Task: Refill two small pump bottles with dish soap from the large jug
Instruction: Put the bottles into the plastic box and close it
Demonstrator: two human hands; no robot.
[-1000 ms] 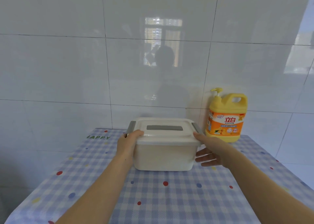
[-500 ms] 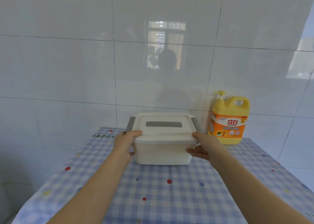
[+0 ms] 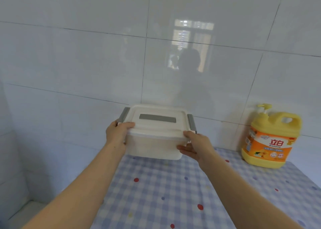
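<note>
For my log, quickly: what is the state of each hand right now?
Left hand: fingers curled on the white box, left side.
Right hand: holding the same box, right side.

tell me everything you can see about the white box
The white box is a rectangular, rounded-cornered tub of matte plastic. Its lid is on, with a grey strip on top and a grey latch at each end. It is level, at the far edge of the checked tablecloth by the tiled wall. The left hand grips its front left corner, the right hand its front right.
</note>
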